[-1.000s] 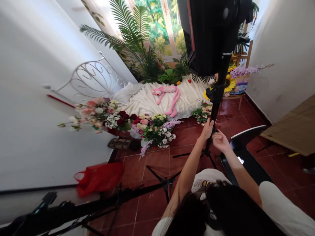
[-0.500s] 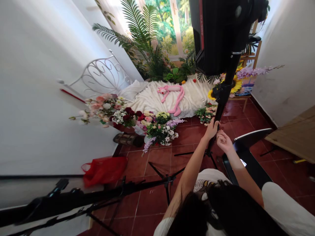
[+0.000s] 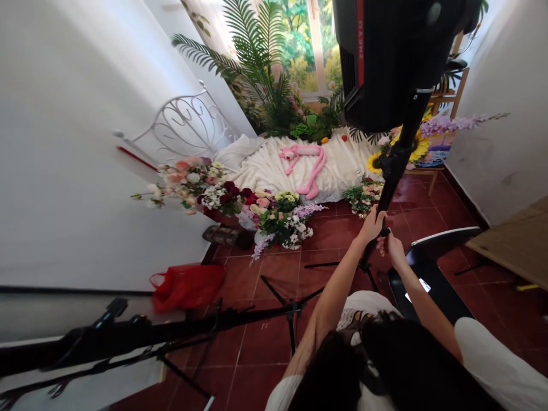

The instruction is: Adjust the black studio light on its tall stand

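A black light stand (image 3: 391, 185) rises in front of me and carries a large black studio light (image 3: 394, 68) with a red stripe. My left hand (image 3: 371, 226) is wrapped around the stand's pole. Just below it and to the right, my right hand (image 3: 390, 246) has its fingers bent at a small dark knob (image 3: 385, 232) on the pole. The fingertips partly hide behind the pole and knob. Lower down, the stand's legs (image 3: 369, 273) spread on the red tiled floor.
A black chair (image 3: 447, 285) with a phone (image 3: 422, 288) stands close at right. Another black stand (image 3: 192, 328) crosses the lower left, near a red bag (image 3: 188, 285). Ahead, flowers (image 3: 278, 220) border a white-draped bed (image 3: 257, 165) holding a pink plush toy (image 3: 317, 168).
The view has shifted slightly, so most things sit a little further right. My right hand's fingers have turned and opened a little at the knob. The left hand keeps its hold on the pole.
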Tool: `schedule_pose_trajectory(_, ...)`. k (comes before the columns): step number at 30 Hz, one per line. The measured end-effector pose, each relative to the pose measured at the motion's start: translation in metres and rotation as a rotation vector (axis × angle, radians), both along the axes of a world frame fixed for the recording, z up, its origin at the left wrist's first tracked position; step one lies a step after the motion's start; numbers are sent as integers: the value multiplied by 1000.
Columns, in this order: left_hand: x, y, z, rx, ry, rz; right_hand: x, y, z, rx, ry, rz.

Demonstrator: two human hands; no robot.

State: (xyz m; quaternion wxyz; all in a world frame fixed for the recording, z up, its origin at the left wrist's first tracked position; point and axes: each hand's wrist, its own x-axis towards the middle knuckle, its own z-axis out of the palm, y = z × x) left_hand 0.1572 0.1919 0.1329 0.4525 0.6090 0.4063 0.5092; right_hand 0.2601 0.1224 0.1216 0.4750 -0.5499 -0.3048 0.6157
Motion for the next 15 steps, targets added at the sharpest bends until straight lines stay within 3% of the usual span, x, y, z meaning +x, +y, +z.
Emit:
schedule_pose_trajectory(3, 0, 0, 2, 6, -10, 11, 5, 5, 8, -224, 238, 117)
schedule_pose_trajectory(6, 0, -1, 4, -15, -2, 18, 11, 8, 11, -247, 336, 133)
schedule_pose_trajectory(8, 0, -1, 5, -30, 8, 17, 16, 9, 10, -142, 213, 101)
schedule_pose_trajectory(11, 0, 0, 5, -23, 15, 13, 25, 10, 11, 100, -151, 63)
schedule_pose_trajectory(13, 0, 1, 3, -12, 16, 10, 30, 11, 18, 251, -355, 4)
schedule_pose_trajectory(15, 0, 2, 0, -11, 14, 8, 32, 13, 29, 376, -420, -64)
